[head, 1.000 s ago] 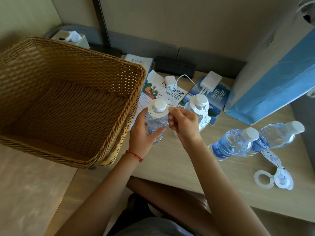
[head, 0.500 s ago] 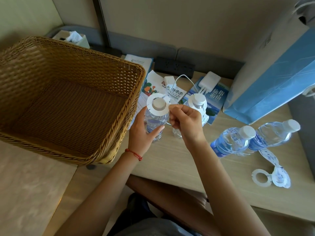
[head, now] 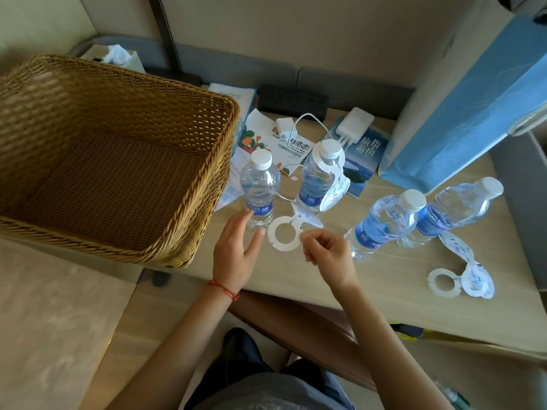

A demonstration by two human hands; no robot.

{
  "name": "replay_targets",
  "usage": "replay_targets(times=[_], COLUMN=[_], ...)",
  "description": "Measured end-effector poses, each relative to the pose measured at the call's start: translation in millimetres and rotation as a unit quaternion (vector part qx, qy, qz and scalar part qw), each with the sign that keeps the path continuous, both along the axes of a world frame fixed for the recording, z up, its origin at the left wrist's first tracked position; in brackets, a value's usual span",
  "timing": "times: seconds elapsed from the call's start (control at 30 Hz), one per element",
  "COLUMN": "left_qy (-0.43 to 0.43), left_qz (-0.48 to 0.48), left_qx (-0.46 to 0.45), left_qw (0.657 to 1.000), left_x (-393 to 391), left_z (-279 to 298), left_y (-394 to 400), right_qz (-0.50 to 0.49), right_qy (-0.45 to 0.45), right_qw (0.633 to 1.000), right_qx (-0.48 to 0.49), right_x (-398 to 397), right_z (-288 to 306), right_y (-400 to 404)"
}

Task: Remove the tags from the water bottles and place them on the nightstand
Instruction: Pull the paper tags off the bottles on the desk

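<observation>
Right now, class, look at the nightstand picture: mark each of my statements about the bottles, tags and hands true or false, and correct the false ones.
1. The right hand pinches a ring-shaped tag. True.
2. The bottle nearest the basket still wears a tag round its neck. False: its neck is bare; the upright bottle beside it carries a tag.
3. Two bottles lie on their sides on the nightstand. True: the lying bottles and are at the right.
4. The wicker basket holds bottles. False: no bottle shows inside it.
5. The left hand grips a bottle cap. False: its fingers are spread, touching the bare bottle's base.
</observation>
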State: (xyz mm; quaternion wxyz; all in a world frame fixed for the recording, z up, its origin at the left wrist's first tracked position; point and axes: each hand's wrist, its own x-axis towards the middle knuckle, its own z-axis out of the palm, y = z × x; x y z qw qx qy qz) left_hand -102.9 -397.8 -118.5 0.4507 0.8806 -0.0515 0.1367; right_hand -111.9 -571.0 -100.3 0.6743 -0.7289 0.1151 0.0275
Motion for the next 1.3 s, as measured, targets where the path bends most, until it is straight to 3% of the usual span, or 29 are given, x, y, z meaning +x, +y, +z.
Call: replay_targets(times=[0.3,0.47,0.7,1.07,1.3], left_qy=[0.039,0.056,0.023,-0.043,-0.026], left_qz=[-0.05,-0.06,-0.061,-0.08,-0.042], left_qx=[0.123,0.144,0.118,-0.022,-0.068], left_qw=[0.99,0.986,0.991,0.996,0.996], left_x=[-18,-20,-14,32,64], left_z=[-24,-27,-15,44,56], left_y=[-3,-6,-20,-69,-87], right_qz=[0.0,-0.012,-0.027,-0.061,-0.07], right_qy=[0.125,0.142,0.084,-0.087,-0.119], right_qw=[0.987,0.979,0.988,0.992,0.983], right_qx=[-0.104,-0.147,-0.13,-0.063,-0.12], right_x=[-12,-15,-14,24,73], right_z=[-61,-66,-32,70,107], right_y=[-14,-16,-17,-27,-43])
